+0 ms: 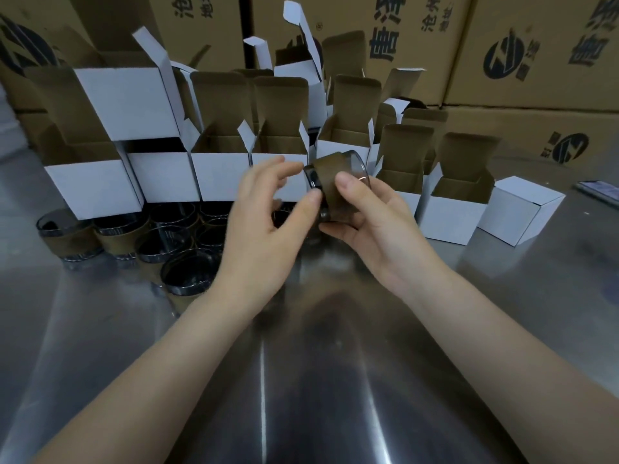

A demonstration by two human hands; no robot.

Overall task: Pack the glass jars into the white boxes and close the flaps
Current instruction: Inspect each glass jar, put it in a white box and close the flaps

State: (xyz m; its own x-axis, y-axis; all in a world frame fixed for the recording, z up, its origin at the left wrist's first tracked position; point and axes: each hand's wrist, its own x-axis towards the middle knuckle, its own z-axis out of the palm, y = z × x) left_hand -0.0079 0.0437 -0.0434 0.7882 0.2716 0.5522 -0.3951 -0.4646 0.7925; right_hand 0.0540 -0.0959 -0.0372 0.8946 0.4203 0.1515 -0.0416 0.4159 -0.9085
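Now my right hand (365, 226) grips one glass jar (335, 182), thumb curled over the top of its brown card sleeve and fingers cupped beneath. The jar is in the air above the middle of the steel counter (301, 380), just in front of the row of white boxes (160, 175) that stands along the counter's far edge. It lies on its side, its long axis running roughly left to right and tipped a little. Its dark glass end points toward my left hand (264, 212) and its clearer end toward the far right. Which end is the mouth I cannot tell for sure.

My left hand is just beside the jar, fingers loose and spread, holding nothing; its thumb tip seems to touch the sleeve's near edge. The nearest open box (348, 133) stands directly behind the jar, flaps up. I judge the jar must be turned upright and carried a short way forward, best by the right hand. More jars (167, 239) stand at the counter's left, and one closed box (526, 209) sits toward its right edge.
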